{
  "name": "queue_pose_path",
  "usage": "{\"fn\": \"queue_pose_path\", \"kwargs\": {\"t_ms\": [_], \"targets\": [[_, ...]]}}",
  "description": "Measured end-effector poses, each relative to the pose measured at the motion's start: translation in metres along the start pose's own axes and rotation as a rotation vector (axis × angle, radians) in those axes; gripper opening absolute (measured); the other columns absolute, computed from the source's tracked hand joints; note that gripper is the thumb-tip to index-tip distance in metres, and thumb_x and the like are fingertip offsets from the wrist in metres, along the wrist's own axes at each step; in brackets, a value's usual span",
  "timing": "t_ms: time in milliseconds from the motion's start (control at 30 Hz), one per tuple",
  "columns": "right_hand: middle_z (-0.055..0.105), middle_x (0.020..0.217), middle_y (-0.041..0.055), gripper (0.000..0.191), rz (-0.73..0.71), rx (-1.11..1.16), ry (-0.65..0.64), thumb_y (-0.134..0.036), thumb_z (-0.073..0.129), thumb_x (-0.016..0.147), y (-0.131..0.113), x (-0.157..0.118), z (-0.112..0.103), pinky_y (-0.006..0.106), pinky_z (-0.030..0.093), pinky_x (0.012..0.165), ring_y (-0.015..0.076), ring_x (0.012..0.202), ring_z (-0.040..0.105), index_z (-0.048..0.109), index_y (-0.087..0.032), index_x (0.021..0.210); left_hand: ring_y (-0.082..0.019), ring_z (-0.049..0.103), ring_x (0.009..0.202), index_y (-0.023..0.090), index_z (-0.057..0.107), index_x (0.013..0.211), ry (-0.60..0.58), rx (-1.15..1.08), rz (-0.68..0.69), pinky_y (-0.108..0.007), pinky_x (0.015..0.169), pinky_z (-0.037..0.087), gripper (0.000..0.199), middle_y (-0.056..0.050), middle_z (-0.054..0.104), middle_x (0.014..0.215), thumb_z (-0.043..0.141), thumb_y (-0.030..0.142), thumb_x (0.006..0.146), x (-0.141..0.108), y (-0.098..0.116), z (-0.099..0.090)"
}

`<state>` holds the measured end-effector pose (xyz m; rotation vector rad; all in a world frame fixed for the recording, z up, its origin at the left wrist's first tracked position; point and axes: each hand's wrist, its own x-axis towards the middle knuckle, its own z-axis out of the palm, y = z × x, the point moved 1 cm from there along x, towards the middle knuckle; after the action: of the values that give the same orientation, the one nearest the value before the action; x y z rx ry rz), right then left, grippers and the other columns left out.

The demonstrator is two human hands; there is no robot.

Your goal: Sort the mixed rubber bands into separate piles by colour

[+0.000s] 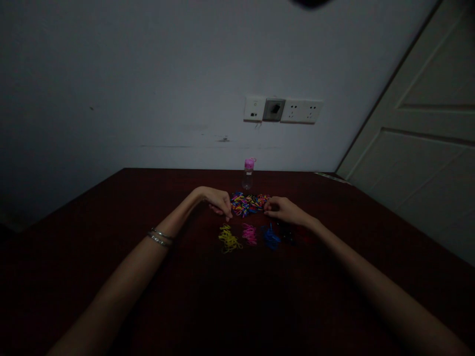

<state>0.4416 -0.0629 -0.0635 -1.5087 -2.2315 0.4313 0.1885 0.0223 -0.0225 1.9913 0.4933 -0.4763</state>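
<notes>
A mixed pile of small colourful rubber bands point(245, 203) lies on the dark table between my two hands. At its left edge, my left hand point(219, 201) is closed, fingers curled and pointing down; whatever they may hold is too small to see. My right hand point(281, 208) touches the pile's right edge, thumb and fingers pinched together on something I cannot make out. Nearer to me are separate heaps of yellow rubber bands point(229, 239), pink rubber bands point(249, 234) and blue rubber bands point(271, 237). A black heap point(287, 234) beside the blue one is hard to see in the dim light.
Behind the mixed pile stands a clear plastic bottle point(247, 179) with a pink cap. The dark red table point(166, 183) meets a pale wall bearing a row of sockets point(297, 111). A panelled door point(419, 113) is at the right.
</notes>
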Motion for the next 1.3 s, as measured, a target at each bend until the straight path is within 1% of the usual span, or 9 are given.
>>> {"fn": "queue_pose_path", "kwargs": {"t_ms": [100, 200, 333, 533, 667, 800, 967, 1167, 1300], "targets": [[0.06, 0.083, 0.0034, 0.017, 0.037, -0.2, 0.033, -0.035, 0.054, 0.074, -0.008, -0.002, 0.004, 0.023, 0.038, 0.06, 0.0154, 0.074, 0.055, 0.059, -0.019, 0.081, -0.005, 0.028, 0.033, 0.014, 0.069, 0.072, 0.12, -0.017, 0.007, -0.02, 0.035, 0.017, 0.028, 0.003, 0.04, 0.04, 0.062, 0.04, 0.066, 0.001, -0.005, -0.004], [0.06, 0.086, 0.0039, 0.019, 0.075, -0.32, 0.053, -0.038, 0.05, 0.077, -0.014, -0.003, 0.006, 0.023, 0.036, 0.057, 0.0165, 0.076, 0.055, 0.057, -0.02, 0.079, -0.005, 0.029, 0.033, 0.013, 0.069, 0.074, 0.189, -0.03, 0.024, -0.02, 0.035, 0.017, 0.03, 0.003, 0.041, 0.04, 0.062, 0.041, 0.066, 0.002, -0.01, -0.008], [0.059, 0.089, 0.0038, 0.018, 0.105, -0.358, 0.054, -0.037, 0.046, 0.08, -0.016, -0.003, 0.006, 0.023, 0.034, 0.056, 0.0162, 0.077, 0.055, 0.055, -0.021, 0.08, -0.004, 0.028, 0.033, 0.011, 0.069, 0.074, 0.223, -0.037, 0.033, -0.019, 0.035, 0.016, 0.031, 0.003, 0.041, 0.039, 0.063, 0.04, 0.065, 0.003, -0.011, -0.008], [0.059, 0.09, 0.0029, 0.011, 0.075, -0.342, 0.067, -0.028, 0.048, 0.079, -0.016, -0.005, 0.003, 0.022, 0.036, 0.059, 0.0158, 0.079, 0.055, 0.057, -0.022, 0.081, -0.004, 0.028, 0.034, 0.012, 0.068, 0.077, 0.22, -0.011, 0.031, -0.019, 0.035, 0.017, 0.032, 0.003, 0.042, 0.042, 0.06, 0.041, 0.068, 0.004, -0.012, -0.008], [0.06, 0.084, 0.0034, 0.013, 0.082, -0.263, 0.083, -0.028, 0.049, 0.077, -0.01, -0.003, -0.003, 0.023, 0.037, 0.061, 0.0148, 0.075, 0.055, 0.059, -0.02, 0.078, -0.004, 0.027, 0.034, 0.012, 0.067, 0.078, 0.24, 0.003, 0.044, -0.019, 0.036, 0.017, 0.032, 0.004, 0.04, 0.042, 0.058, 0.042, 0.07, 0.005, -0.014, -0.009], [0.061, 0.079, 0.0041, 0.017, 0.022, -0.057, 0.076, -0.029, 0.05, 0.075, 0.0, -0.001, -0.013, 0.025, 0.04, 0.065, 0.0142, 0.071, 0.055, 0.061, -0.016, 0.076, -0.003, 0.027, 0.034, 0.012, 0.067, 0.075, 0.279, -0.013, 0.041, -0.019, 0.036, 0.016, 0.029, 0.004, 0.04, 0.041, 0.058, 0.039, 0.069, 0.005, -0.012, -0.008], [0.062, 0.074, 0.0049, 0.026, 0.029, 0.188, 0.075, -0.035, 0.052, 0.072, 0.004, -0.003, -0.024, 0.026, 0.042, 0.062, 0.0142, 0.067, 0.054, 0.062, -0.012, 0.077, -0.004, 0.029, 0.036, 0.01, 0.066, 0.07, 0.407, 0.005, 0.032, -0.019, 0.038, 0.018, 0.029, 0.003, 0.043, 0.042, 0.059, 0.038, 0.067, 0.006, -0.009, -0.007], [0.063, 0.075, 0.0053, 0.03, 0.079, 0.335, 0.058, -0.04, 0.055, 0.069, -0.006, -0.004, -0.029, 0.027, 0.043, 0.065, 0.0144, 0.069, 0.055, 0.063, -0.012, 0.077, -0.006, 0.037, 0.048, 0.007, 0.067, 0.081, 0.632, -0.019, 0.176, -0.021, 0.046, 0.024, 0.032, -0.001, 0.053, 0.056, 0.059, 0.035, 0.067, 0.02, 0.007, 0.001], [0.062, 0.073, 0.0047, 0.028, 0.083, 0.37, 0.026, -0.039, 0.057, 0.068, -0.022, -0.002, -0.023, 0.027, 0.043, 0.062, 0.0142, 0.066, 0.055, 0.064, -0.013, 0.074, -0.006, 0.036, 0.049, 0.007, 0.065, 0.092, 0.684, -0.06, 0.238, -0.021, 0.047, 0.024, 0.038, 0.0, 0.05, 0.054, 0.062, 0.035, 0.066, 0.034, 0.022, 0.014]]}}
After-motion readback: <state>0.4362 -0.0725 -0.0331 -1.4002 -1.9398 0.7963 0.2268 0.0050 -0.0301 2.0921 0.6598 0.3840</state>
